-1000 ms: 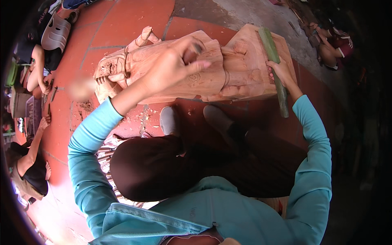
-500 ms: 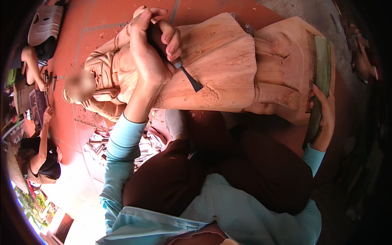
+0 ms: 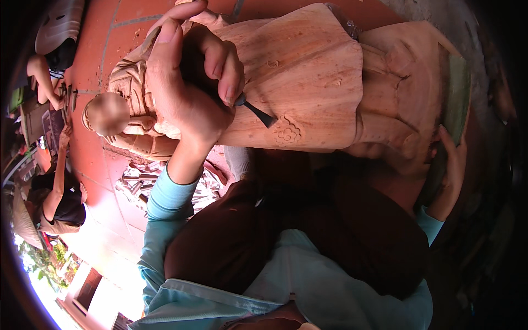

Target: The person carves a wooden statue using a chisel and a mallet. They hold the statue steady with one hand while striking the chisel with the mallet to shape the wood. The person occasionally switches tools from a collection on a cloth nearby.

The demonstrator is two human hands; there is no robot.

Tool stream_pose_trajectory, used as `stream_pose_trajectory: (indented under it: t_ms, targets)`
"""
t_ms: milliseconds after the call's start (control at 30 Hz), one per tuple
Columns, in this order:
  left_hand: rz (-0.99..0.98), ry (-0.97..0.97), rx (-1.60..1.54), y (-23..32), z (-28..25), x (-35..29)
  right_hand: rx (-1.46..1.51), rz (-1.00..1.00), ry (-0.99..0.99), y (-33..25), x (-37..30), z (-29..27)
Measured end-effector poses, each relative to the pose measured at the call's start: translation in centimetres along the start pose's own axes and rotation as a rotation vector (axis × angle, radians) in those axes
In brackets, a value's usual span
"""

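Observation:
A carved wooden statue (image 3: 319,71) lies across in front of me, its head at the left and its base at the right. My left hand (image 3: 192,82) is closed round the dark handle of a chisel (image 3: 257,114), palm turned up toward me. The flared metal blade points down and right, near a small cloud-shaped carving (image 3: 288,130) on the robe; whether it touches the wood, I cannot tell. At the statue's base, my right hand (image 3: 452,165) has its fingers over a long greenish wooden bar (image 3: 455,91). Part of that grip lies in shadow.
Beside my foot, several metal carving tools (image 3: 140,181) lie on light wrapping. Red floor tiles (image 3: 96,159) carry scattered wood chips. Another person (image 3: 58,201) reaches toward things at the far left, near a grey plastic stool (image 3: 59,25). My bent knees are close below the statue.
My left hand with the chisel looks larger and has shifted slightly left; the blade still points at the cloud carving. Statue, bar and right hand appear farther right in view.

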State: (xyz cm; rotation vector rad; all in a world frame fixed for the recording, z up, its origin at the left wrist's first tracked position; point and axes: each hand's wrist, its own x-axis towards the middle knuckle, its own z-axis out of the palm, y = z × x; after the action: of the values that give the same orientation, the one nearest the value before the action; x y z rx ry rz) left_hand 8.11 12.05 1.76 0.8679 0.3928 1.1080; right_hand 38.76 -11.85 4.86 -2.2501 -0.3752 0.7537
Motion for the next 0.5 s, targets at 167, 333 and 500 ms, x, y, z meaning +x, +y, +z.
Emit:
stream_pose_trajectory:
  t_ms: [167,333,500]
  targets:
    - [-0.008,-0.038,-0.060,-0.6,-0.7,0.4,0.050,-0.037,0.022,-0.6,-0.3,0.9]
    - [-0.206,0.013,-0.086,-1.7,-0.6,1.2,0.045,-0.018,-0.006,-0.4,-0.1,0.2]
    - [-0.177,0.015,-0.041,-1.8,-0.4,1.2,0.049,-0.009,-0.015,0.0,0.2,0.0]
